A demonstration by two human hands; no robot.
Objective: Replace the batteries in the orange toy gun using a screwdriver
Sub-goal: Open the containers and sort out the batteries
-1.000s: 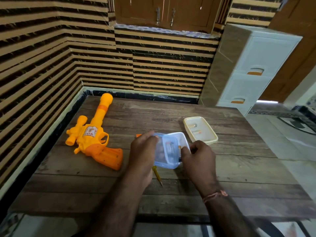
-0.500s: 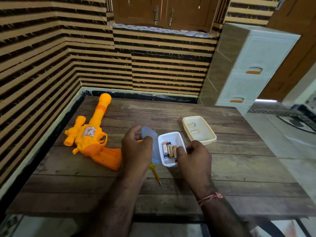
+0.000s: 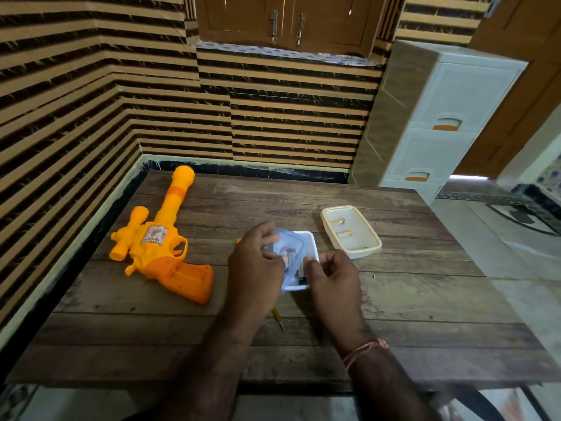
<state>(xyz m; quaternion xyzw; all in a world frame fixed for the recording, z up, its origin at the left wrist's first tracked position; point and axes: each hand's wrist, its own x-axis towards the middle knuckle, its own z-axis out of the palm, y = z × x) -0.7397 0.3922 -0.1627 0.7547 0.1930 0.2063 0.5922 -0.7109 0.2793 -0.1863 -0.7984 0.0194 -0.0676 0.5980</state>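
The orange toy gun (image 3: pixel 164 247) lies on its side at the left of the wooden table (image 3: pixel 394 299), barrel pointing away. In front of me is a small white box (image 3: pixel 312 242) with batteries (image 3: pixel 290 256) inside. My left hand (image 3: pixel 255 265) holds a translucent blue lid (image 3: pixel 288 246) tilted over the box's left part. My right hand (image 3: pixel 331 276) pinches the box's right rim. A yellow screwdriver (image 3: pixel 277 319) lies under my left hand, only its tip and the orange handle end showing.
A cream tray (image 3: pixel 368 249) holding two loose batteries (image 3: pixel 341 227) sits right of the white box. Striped walls close in the table's left and far sides. A white drawer cabinet (image 3: pixel 440 123) stands beyond the far right corner.
The lid was on the box, then my left hand lifted it off to the left and bared the batteries. Now the lid is back over the box, tilted. My right hand stayed at the rim.
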